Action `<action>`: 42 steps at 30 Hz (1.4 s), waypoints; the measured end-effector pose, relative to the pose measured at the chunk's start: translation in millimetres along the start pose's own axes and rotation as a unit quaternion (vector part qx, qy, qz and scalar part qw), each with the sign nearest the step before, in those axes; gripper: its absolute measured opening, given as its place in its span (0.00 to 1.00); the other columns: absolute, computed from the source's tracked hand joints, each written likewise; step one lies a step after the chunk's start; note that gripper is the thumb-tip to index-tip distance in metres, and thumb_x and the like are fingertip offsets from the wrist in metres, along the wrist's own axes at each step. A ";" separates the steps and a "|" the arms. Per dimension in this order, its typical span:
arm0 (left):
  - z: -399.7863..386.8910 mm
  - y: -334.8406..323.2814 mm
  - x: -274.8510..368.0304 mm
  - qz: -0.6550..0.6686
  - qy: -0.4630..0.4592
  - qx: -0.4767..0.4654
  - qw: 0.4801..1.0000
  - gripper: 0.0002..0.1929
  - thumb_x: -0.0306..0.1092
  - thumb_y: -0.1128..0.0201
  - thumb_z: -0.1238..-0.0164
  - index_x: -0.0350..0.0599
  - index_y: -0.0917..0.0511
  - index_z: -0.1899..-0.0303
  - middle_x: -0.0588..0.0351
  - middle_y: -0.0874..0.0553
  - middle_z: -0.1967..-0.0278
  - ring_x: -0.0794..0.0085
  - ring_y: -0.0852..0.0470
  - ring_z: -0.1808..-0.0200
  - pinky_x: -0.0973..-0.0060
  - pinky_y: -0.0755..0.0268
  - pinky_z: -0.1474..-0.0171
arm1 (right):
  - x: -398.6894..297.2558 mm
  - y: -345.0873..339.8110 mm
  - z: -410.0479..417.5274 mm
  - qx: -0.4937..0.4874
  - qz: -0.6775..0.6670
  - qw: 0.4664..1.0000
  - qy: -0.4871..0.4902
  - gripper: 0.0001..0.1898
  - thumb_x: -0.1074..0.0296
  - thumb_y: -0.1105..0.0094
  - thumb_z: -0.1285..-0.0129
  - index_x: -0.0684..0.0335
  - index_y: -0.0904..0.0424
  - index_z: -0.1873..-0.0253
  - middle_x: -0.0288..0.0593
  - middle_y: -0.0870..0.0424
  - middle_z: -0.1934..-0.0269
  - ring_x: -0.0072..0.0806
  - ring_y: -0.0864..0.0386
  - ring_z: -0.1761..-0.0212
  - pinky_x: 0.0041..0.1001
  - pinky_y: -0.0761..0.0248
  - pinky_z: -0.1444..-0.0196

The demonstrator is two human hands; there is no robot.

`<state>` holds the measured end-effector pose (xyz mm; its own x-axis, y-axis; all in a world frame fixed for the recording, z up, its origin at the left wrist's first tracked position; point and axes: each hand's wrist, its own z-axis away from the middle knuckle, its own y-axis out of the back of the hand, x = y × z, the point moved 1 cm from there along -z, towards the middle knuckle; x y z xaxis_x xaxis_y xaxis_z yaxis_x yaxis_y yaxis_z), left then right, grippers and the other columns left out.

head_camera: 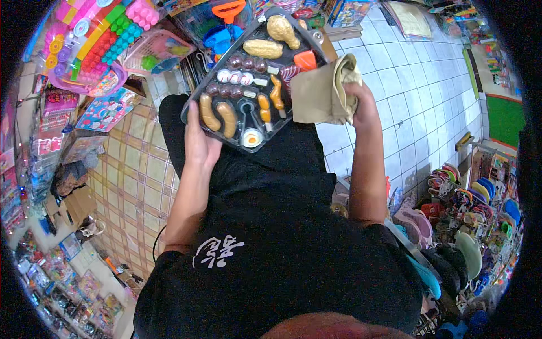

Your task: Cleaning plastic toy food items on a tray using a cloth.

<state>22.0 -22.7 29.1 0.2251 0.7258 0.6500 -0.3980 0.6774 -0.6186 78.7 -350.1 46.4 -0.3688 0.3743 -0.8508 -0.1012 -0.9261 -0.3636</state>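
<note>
My left hand grips the lower left edge of a clear-covered black plastic tray of toy food, held tilted above my lap. Inside show a toy drumstick, toy sausages, skewered balls and a toy fried egg. My right hand is closed on a folded beige cloth, which lies over the right side of the package and hides part of it. The fingertips of my right hand are partly hidden by the cloth.
Colourful toy blocks in a pink basket stand at the upper left, near a boxed toy. A blue toy bucket is beyond the package. Racks of sandals line the lower right. Small packaged goods lie at the lower left.
</note>
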 end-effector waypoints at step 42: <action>-46.8 26.3 -46.2 0.116 0.293 -0.164 0.935 0.32 0.61 0.56 0.20 0.43 0.28 0.32 0.48 0.17 0.39 0.58 0.15 0.42 0.56 0.23 0.38 | 46.5 -140.0 36.3 -0.290 0.684 0.598 0.303 0.30 0.71 0.30 0.59 0.48 0.16 0.44 0.38 0.27 0.29 0.43 0.39 0.22 0.62 0.61 0.21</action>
<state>42.7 -32.8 -37.9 0.6540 0.7328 0.1878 -0.2238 0.4245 -0.8773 42.1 -204.8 71.5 0.6788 -0.6020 -0.4204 0.3136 -0.2800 0.9073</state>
